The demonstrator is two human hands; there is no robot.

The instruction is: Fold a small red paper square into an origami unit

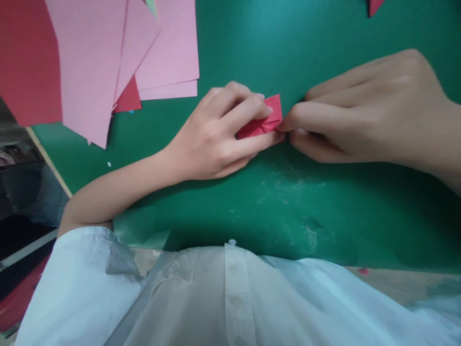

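Observation:
A small folded piece of red paper (275, 108) with creases lies on the green table top, near the middle of the view. My left hand (223, 129) reaches in from the left with its fingers closed over the paper, covering much of it. On the other side, my right hand (360, 113) has thumb and forefinger pinched at the paper's right lower corner. Its other fingers are curled in. The pinched bit of paper is mostly hidden by the fingertips.
Pink paper sheets (90, 57) overlap a red sheet (29, 62) at the upper left of the green table (216, 206). A red paper corner (375, 6) shows at the top right. White scuff marks streak the surface before me. The table's near edge borders my shirt.

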